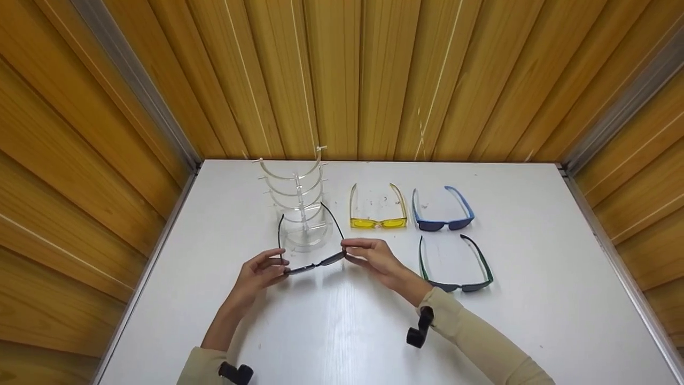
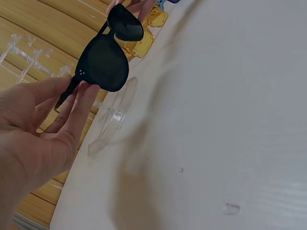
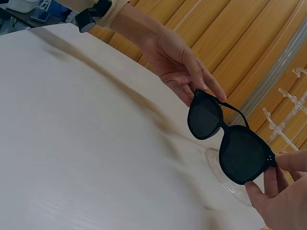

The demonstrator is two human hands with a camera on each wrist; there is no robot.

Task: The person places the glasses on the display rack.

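Observation:
Black sunglasses (image 1: pixel 332 259) with dark lenses are held up between both hands, over the white table, their temples unfolded and pointing toward the back. My left hand (image 1: pixel 256 275) pinches the frame's left corner near the hinge. At the opposite corner, the fingers and thumb of my right hand (image 1: pixel 377 258) grip the hinge. Just beyond the glasses stands a clear plastic display rack (image 1: pixel 300 187) with several curved tiers; the temples overlap its lower part in the head view. In the right wrist view both lenses (image 3: pixel 242 153) face the camera, small light dots at their outer corners.
Yellow glasses (image 1: pixel 365 223) lie right of the rack, with blue-framed sunglasses (image 1: pixel 430 225) beside them. Nearer, green-framed sunglasses (image 1: pixel 485 267) lie close to the right forearm. Wood-patterned walls (image 1: pixel 385 80) bound the white table (image 1: pixel 545 240) at the back and sides.

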